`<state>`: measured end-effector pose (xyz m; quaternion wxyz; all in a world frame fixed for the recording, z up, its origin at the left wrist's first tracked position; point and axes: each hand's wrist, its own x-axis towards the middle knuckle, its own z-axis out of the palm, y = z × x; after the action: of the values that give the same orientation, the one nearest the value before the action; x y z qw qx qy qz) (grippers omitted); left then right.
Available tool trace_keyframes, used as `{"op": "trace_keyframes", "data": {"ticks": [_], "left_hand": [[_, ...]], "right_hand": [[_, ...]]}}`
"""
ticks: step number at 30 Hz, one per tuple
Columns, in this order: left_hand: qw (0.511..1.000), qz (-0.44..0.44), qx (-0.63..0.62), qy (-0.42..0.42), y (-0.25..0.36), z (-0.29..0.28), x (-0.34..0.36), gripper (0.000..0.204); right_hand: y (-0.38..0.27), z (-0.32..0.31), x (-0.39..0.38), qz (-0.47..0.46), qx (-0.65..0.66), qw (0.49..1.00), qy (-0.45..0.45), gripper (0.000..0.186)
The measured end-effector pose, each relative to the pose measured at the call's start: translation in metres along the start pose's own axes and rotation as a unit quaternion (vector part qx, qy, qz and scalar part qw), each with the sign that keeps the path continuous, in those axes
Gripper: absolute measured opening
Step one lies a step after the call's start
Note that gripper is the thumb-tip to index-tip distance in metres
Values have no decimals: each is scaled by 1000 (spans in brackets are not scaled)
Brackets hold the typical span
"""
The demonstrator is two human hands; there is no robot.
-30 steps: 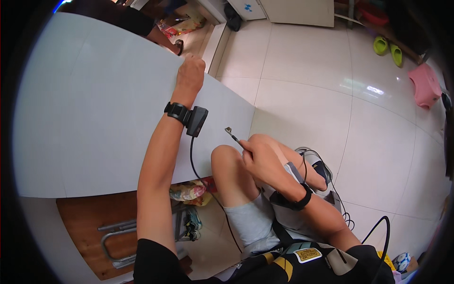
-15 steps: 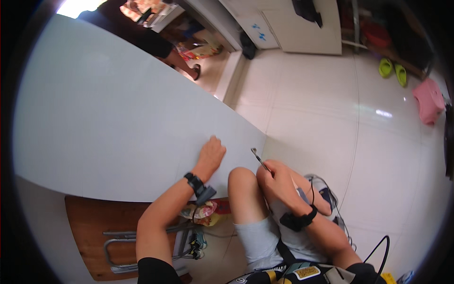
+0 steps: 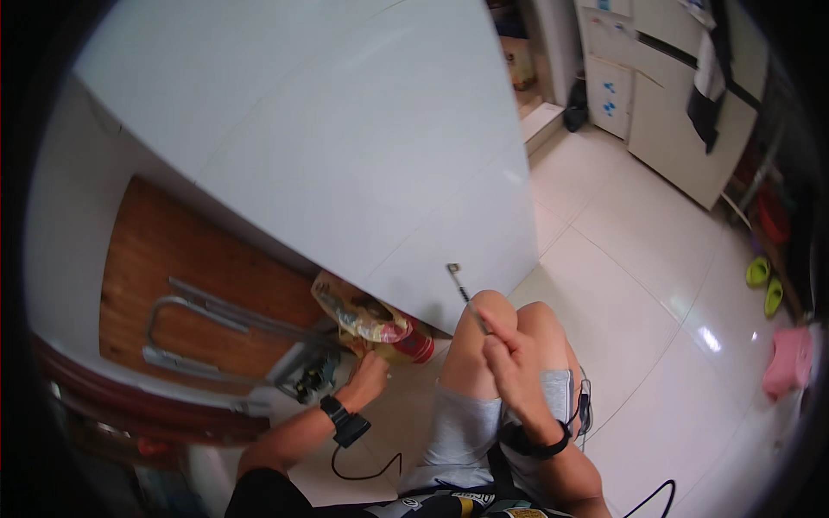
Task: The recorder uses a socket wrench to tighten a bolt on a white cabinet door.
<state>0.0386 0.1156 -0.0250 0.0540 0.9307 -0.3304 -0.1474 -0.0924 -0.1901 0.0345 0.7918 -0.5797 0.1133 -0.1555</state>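
Note:
My right hand (image 3: pixel 511 352) is closed around the lower part of a slim dark metal tool (image 3: pixel 461 287) with a small bent end. It holds the tool over my knees, bent end pointing up and away near the edge of the large white panel (image 3: pixel 371 138). My left hand (image 3: pixel 367 380) is low on the left with its fingers curled. Beside its fingertips is a crumpled, patterned plastic bag (image 3: pixel 367 318) under the panel's near edge. Whether those fingers grip the bag or something small is hidden.
Left of the bag, a brown wooden board (image 3: pixel 207 276) with folding metal legs (image 3: pixel 194 324) leans by the wall. Across the tiled floor are a white cabinet (image 3: pixel 682 112), yellow-green clogs (image 3: pixel 765 285) and a pink stool (image 3: pixel 786 363). A black cable (image 3: pixel 367 475) lies near my left forearm.
The view has swung to the left. My left hand has moved off the white panel, down to the plastic bag. My right hand still holds the metal tool.

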Motion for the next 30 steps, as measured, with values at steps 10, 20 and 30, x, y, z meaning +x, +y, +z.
{"op": "trace_keyframes", "data": {"ticks": [10, 20, 30], "left_hand": [[908, -320, -227, 150, 28, 164, -170, 19], [838, -348, -334, 255, -8, 174, -104, 23], [609, -273, -712, 219, 33, 65, -31, 26]], "right_hand": [[13, 97, -3, 43, -163, 984, -59, 41], [31, 117, 0, 10, -180, 983, -32, 39], [37, 113, 12, -5, -222, 975, -18, 39]]}}
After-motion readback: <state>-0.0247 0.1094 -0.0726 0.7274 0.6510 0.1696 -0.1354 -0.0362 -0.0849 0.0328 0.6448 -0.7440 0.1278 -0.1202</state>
